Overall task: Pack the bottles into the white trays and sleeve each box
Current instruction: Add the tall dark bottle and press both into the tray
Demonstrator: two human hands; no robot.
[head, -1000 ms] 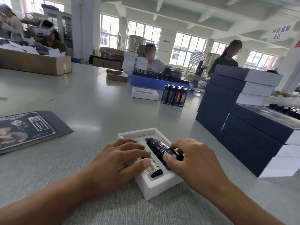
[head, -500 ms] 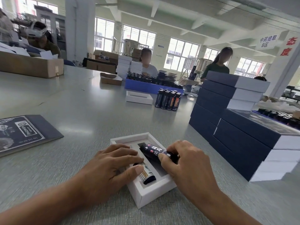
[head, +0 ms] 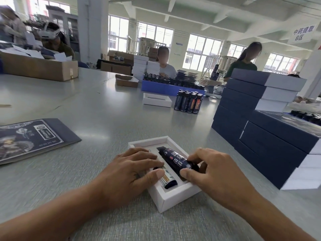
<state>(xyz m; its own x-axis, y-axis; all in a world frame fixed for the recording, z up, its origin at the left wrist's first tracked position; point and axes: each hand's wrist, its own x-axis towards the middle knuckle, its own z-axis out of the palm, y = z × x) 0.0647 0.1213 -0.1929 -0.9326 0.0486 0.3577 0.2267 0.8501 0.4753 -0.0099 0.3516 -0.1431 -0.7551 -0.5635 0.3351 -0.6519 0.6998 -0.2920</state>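
The right hand (head: 213,173) pinches a dark bottle (head: 175,160), laying it into the white tray (head: 175,197). The left hand (head: 132,171) lies flat on another bottle (head: 169,180). Next, push it down snug.

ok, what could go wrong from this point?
1. The right hand pinches the dark bottle at one end while it sits tilted over the white tray; it may jam instead of seating.
2. The left hand presses the other bottle with flat fingers; easing off could let it roll.
3. The tray lies slightly skewed and could slide on the smooth table.
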